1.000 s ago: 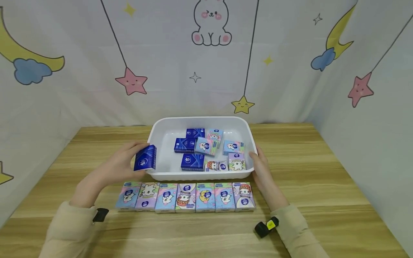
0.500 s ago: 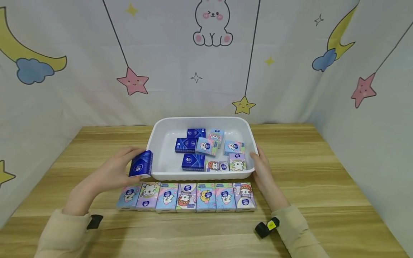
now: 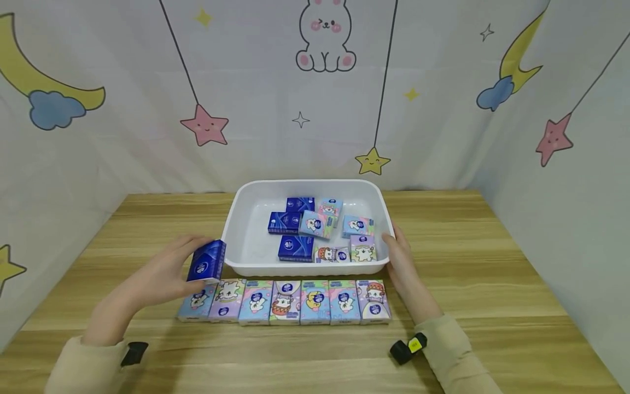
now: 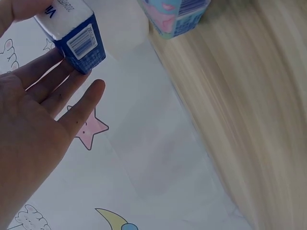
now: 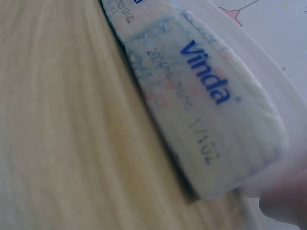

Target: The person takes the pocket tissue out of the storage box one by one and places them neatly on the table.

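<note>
My left hand [image 3: 159,273] pinches a dark blue tissue pack [image 3: 206,261] between thumb and fingers. It holds the pack just outside the front left corner of a white plastic tub [image 3: 256,269], over the left end of the row of packs. In the left wrist view the blue pack [image 4: 79,40] shows a barcode on its side. My right hand [image 3: 403,260] grips the tub's right wall. Inside the tub lie several dark blue packs [image 3: 295,248] and several pastel cartoon packs [image 3: 316,224], loosely scattered and partly overlapping.
Along the tub's front, several pastel cartoon tissue packs [image 3: 284,302] lie side by side in a straight row on the wooden table [image 3: 275,361]. A white printed cloth [image 3: 266,148] hangs behind the table.
My left hand has moved left and toward me with the blue pack, from the tub's left rim to above the row's left end. The right hand stays at the tub.
</note>
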### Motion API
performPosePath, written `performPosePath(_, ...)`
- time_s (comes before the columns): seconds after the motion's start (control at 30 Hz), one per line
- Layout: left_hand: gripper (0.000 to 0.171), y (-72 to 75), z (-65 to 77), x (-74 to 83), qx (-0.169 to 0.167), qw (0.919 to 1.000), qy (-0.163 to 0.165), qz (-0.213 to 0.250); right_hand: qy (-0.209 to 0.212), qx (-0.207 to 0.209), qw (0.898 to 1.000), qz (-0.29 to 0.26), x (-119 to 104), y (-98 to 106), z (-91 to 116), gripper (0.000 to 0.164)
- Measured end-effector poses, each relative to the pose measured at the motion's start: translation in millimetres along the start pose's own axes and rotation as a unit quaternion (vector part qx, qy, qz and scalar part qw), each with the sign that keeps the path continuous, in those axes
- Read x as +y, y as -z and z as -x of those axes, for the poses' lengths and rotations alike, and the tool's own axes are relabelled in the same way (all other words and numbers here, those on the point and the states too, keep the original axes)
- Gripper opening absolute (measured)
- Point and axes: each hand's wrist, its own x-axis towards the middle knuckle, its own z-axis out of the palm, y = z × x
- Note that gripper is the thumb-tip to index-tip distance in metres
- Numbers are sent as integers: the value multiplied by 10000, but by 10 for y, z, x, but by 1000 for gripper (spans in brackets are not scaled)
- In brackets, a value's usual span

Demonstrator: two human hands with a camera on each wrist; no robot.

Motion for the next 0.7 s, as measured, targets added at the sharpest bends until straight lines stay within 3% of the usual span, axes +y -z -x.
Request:
performPosePath(0.2,80,-15,87,-52,72,10000,46,13,-8,-2,10000,27,-9,-6,19,58)
performPosePath(0.7,82,-15,289,-274,-171,9994,289,-63,-38,9,10000,13,-14,-2,24,59)
